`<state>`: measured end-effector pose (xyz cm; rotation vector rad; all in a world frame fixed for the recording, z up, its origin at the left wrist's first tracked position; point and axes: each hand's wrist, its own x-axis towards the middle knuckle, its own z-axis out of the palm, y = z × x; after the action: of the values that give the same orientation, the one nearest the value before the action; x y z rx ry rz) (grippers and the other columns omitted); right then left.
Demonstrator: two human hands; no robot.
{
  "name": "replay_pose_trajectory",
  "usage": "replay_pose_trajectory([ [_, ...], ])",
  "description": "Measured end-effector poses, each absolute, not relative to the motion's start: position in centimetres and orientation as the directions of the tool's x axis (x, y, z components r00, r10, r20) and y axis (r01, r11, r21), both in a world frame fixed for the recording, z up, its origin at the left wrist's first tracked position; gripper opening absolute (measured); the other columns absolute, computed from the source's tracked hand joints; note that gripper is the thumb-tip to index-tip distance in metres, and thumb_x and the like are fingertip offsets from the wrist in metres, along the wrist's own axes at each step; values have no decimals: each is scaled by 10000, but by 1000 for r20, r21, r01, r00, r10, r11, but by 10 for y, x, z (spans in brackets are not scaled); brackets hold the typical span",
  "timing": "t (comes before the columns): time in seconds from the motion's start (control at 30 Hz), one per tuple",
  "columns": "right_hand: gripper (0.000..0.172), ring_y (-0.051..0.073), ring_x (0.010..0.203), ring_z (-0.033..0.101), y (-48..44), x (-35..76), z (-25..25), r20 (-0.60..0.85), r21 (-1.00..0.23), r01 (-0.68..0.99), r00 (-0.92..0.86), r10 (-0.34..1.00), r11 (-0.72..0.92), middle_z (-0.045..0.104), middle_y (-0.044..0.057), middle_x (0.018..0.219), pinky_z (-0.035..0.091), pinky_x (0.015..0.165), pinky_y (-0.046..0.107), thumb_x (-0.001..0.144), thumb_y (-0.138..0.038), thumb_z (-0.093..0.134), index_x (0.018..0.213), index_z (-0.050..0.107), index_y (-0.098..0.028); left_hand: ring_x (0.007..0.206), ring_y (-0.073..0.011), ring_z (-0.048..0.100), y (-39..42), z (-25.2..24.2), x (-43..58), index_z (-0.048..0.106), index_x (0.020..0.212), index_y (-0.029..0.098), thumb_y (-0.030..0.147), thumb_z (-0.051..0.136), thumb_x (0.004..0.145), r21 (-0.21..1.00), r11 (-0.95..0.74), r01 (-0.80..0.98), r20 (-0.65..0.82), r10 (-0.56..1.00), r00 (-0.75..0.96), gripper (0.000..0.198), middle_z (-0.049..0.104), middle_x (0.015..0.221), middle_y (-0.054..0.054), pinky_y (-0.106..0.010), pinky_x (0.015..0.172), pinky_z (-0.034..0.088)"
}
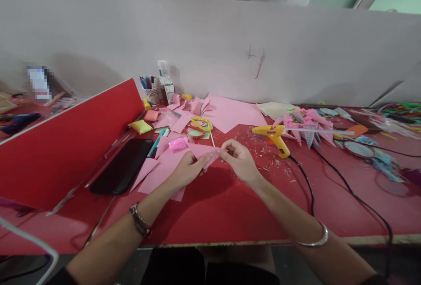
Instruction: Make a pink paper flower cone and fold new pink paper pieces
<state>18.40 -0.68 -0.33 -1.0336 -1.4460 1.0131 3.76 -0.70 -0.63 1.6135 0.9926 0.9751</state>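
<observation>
Above the red table, both my hands grip one small piece of pink paper (204, 150). My left hand (190, 169) pinches its lower side, thumb on top. At its right end, the fingertips of my right hand (239, 158) are pressed together on the paper's edge. Larger pink paper sheets (158, 173) lie beneath and to the left of my left hand. Just behind that hand is a shiny pink object (178, 143). To the right of my right hand rests a yellow hot glue gun (274, 138) with a clear glue stick in its back.
A black phone (121, 166) lies on the left, beside an upright red board (72, 144). Behind stand a pen cup (151, 95) and a bottle (167, 87). Pink folded paper shapes (307, 125) sit at the right. Black cords (348, 188) run over the table's front edge.
</observation>
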Motion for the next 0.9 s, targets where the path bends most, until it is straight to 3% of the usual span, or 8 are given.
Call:
replay_pose_trajectory([
  [0.27, 195, 65, 487, 501, -7, 183, -2, 179, -984, -30, -168, 969, 176, 515, -71, 570, 411, 521, 213, 654, -266, 549, 779, 415, -197, 412, -75, 379, -4, -7, 37, 414, 480, 165, 385, 366, 739, 950, -225, 217, 146, 933, 330, 343, 404, 428, 39, -211, 436, 299],
  [0.43, 142, 76, 494, 507, -8, 184, -2, 138, -977, 109, -321, 937, 181, 518, -44, 525, 414, 546, 227, 723, -301, 468, 694, 499, -166, 408, -75, 366, -4, -8, 36, 411, 485, 167, 384, 363, 737, 937, -236, 256, 137, 926, 351, 336, 395, 426, 43, -209, 422, 281],
  [0.67, 208, 50, 392, 388, -11, 184, -1, 141, -950, 221, -328, 934, 221, 429, -73, 428, 318, 428, 186, 747, -320, 438, 613, 482, -169, 391, -71, 363, -6, -4, 35, 391, 428, 171, 376, 365, 760, 881, -278, 382, 101, 901, 422, 391, 398, 396, 42, -209, 424, 275],
  [0.9, 202, 47, 332, 351, -8, 186, 1, 108, -963, 224, -188, 976, 149, 425, -78, 408, 272, 365, 177, 733, -332, 415, 610, 457, -178, 414, -72, 356, 1, -8, 36, 377, 459, 177, 365, 392, 760, 828, -386, 407, 224, 892, 392, 355, 388, 422, 58, -200, 434, 274],
])
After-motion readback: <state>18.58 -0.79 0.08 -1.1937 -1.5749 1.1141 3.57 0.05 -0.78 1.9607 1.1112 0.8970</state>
